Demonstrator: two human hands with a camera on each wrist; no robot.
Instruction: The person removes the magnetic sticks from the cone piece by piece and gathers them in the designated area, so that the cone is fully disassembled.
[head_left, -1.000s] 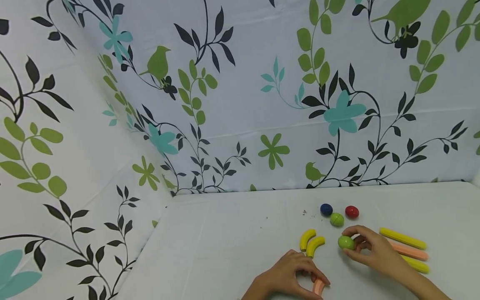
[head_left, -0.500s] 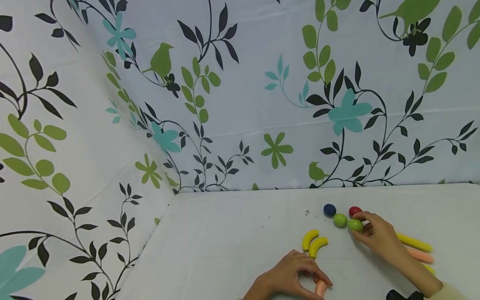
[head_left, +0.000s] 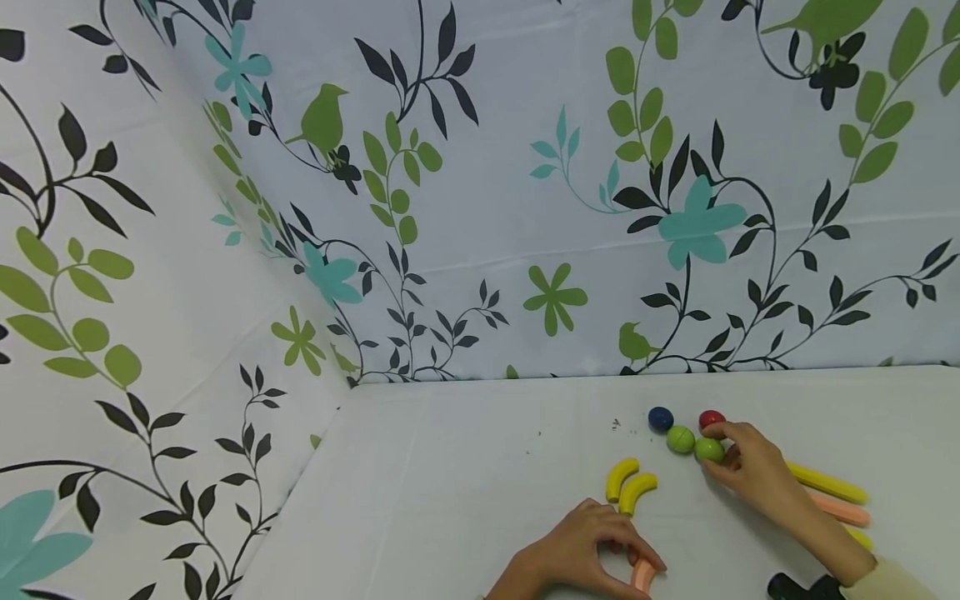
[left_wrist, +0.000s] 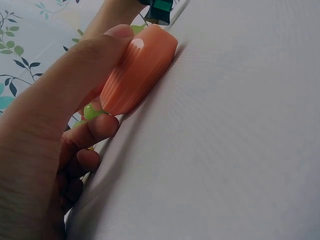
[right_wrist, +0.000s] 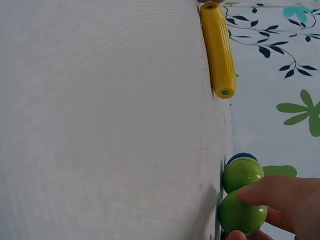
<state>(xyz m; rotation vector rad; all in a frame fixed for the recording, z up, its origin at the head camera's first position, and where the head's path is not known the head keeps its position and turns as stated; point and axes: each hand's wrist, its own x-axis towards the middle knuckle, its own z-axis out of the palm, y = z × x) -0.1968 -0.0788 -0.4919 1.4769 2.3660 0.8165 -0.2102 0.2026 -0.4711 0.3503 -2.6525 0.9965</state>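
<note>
Near the bottom edge of the head view, my left hand (head_left: 581,546) pinches a short orange ribbed rod (head_left: 643,575) between thumb and fingers. The left wrist view shows this orange rod (left_wrist: 142,70) at the tabletop, thumb along it and a fingertip by one end. My right hand (head_left: 753,467) holds a green ball (head_left: 708,450) with thumb and fingers, on the table beside a second green ball (head_left: 680,439). A blue ball (head_left: 661,418) and a partly covered red ball (head_left: 711,417) are close by. In the right wrist view, the held green ball (right_wrist: 241,214) appears against the other one.
Two curved yellow rods (head_left: 633,492) lie between my hands. Beyond my right forearm are a long yellow rod (head_left: 828,483), an orange rod (head_left: 843,508) and another yellow rod, partly hidden. A dark object (head_left: 802,587) sits at my right sleeve. Patterned cloth (head_left: 480,208) rises behind the white table (head_left: 450,483).
My right hand has carried the green ball away from me, up beside the other green ball, and now partly covers the red ball. My left hand stays on the orange rod.
</note>
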